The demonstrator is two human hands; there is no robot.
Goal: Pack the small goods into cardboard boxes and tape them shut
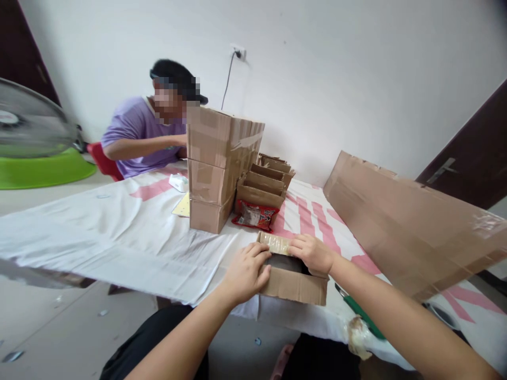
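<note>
A small open cardboard box (pixel 295 287) sits at the table's front edge before me, with a dark grey item (pixel 285 262) partly visible inside. Clear tape shines on its far flap (pixel 277 244). My left hand (pixel 247 269) grips the box's left side, fingers curled over the edge and thumb at the near wall. At the far right corner, my right hand (pixel 312 253) has its fingers bent over the flap and rim. A red printed packet (pixel 256 215) lies just beyond the box, against a row of open cardboard boxes (pixel 261 187).
Closed boxes (pixel 209 174) stand stacked left of centre. A large cardboard sheet (pixel 412 227) leans at right. A green-handled tool (pixel 364 316) lies by my right forearm. Across the table (pixel 99 227) sits a person in a purple shirt (pixel 134 132); a fan (pixel 31 121) stands left.
</note>
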